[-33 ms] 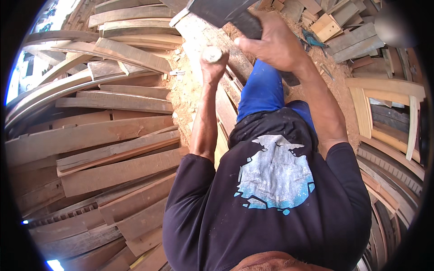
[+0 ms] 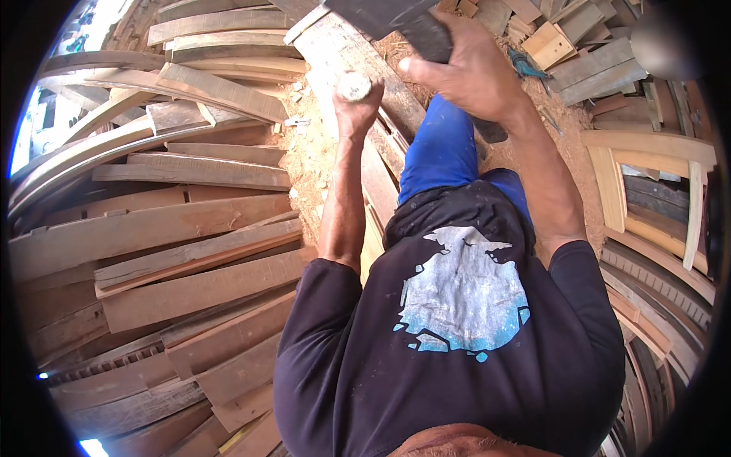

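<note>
My left hand is closed in a fist around an upright chisel. Only the pale, round, worn end of its handle shows; the blade is hidden below the fist. Up and to the right, my right hand grips the dark handle of a mallet. Its blocky black head hangs beyond the chisel, apart from it and partly cut off by the upper edge. The handle's butt sticks out under my right wrist. Beneath both hands lies a long, pale, dusty timber.
Many sawn boards are stacked along the left, with curved pieces further off. Sawdust and chips cover the ground. A blue-green tool lies near offcuts at the far right. A wooden frame stands at right.
My right hand and the mallet have shifted slightly up and to the right. My left hand with the chisel has moved a touch left.
</note>
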Motion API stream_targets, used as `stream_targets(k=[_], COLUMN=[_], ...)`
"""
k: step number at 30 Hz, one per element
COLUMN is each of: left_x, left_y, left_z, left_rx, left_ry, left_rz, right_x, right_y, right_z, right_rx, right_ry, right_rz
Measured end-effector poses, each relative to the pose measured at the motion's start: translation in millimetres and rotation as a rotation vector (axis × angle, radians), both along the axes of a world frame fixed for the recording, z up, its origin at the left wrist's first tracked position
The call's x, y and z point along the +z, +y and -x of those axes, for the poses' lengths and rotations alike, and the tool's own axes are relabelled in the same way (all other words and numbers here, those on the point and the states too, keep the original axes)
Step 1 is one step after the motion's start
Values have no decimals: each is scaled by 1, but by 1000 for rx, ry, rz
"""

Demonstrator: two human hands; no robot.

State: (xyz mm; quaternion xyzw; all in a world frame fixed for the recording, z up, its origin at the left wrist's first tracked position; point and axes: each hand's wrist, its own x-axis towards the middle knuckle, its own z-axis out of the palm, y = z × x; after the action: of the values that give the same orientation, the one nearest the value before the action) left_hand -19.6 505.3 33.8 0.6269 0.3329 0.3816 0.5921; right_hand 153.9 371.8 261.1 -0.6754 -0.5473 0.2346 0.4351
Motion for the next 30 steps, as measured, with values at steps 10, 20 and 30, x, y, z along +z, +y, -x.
stream_targets(k=[10, 20, 30], left_x=[3, -62, -25], left_y=[3, -26, -8], left_z=[-15, 5, -4], left_rx=[-39, -128, -123], left_ry=[262, 201, 152], left_rz=[-29, -31, 17], right_x=[19, -118, -25], right_y=[-21, 3, 13], right_z=[-4, 19, 10], right_rx=[-138, 54, -22], right_ry=[129, -482, -108], right_rz=[-119, 319, -23])
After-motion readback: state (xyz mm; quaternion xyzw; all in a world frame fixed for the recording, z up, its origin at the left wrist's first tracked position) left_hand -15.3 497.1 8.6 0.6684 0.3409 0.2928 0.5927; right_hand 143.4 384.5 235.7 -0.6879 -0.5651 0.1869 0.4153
